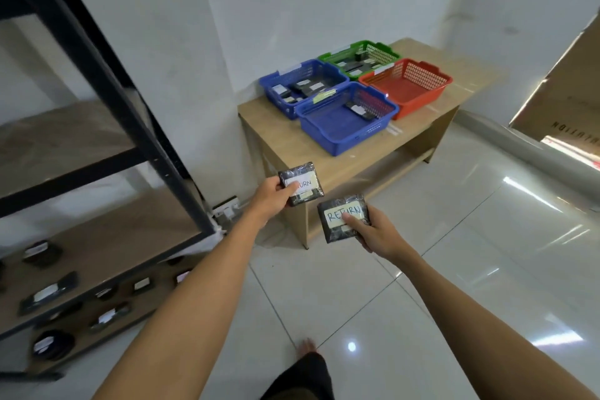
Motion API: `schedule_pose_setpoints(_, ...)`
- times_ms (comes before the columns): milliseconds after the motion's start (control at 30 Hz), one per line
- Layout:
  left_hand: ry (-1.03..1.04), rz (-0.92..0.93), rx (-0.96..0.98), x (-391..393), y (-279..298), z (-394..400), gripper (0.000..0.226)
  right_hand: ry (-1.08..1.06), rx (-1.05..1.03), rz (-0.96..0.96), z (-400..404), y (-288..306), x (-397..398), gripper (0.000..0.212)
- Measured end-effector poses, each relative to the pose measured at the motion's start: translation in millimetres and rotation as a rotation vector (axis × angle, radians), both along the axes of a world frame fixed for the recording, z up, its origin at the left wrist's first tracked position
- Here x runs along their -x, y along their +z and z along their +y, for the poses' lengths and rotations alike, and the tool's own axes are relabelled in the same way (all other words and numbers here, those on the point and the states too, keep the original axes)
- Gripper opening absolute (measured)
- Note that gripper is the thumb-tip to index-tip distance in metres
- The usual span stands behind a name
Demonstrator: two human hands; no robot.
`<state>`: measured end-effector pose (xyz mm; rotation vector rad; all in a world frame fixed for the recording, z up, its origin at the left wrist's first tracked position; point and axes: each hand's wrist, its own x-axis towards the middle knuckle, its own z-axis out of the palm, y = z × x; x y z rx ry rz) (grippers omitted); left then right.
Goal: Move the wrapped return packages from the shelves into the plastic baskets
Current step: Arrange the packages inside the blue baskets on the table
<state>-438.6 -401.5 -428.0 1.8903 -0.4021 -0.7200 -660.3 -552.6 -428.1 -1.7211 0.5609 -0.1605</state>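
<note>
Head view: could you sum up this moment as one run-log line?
left hand: grip on left package | right hand: grip on right package | baskets on table: ahead | stage: carrying

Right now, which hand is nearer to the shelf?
Left. The left hand is just right of the shelf; the right hand is farther right.

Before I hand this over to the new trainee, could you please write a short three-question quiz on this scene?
1. True or false: each hand, left hand and right hand, holds a wrapped package.
2. Which basket on the table shows no packages inside? A) green basket B) red basket C) near blue basket
3. Fill in: the label on the right-hand package reads ____.

Key: 1 true; 2 B; 3 RETURN.
</note>
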Motion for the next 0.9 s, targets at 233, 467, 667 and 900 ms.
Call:
schedule_pose_setpoints(233,0.014,0.016,0.075,-27,-10,-130,0.011,-0.001,0.051,0.043,-130,-4,-30,0.024)
schedule_pose_setpoints(467,0.082,0.076,0.046,-92,-41,-242,0.036,0.032,0.09,0.116,-265,7,-84,0.025)
schedule_pose_setpoints(667,0.146,0.105,-0.015,-124,-55,-308,0.027,0.071,0.059,0.105,-351,7,-137,0.016)
schedule_pose_setpoints(900,0.262,0.149,-0.061,-172,-78,-376,0.019,0.223,0.075,0.126,-443,-16,-221,0.02)
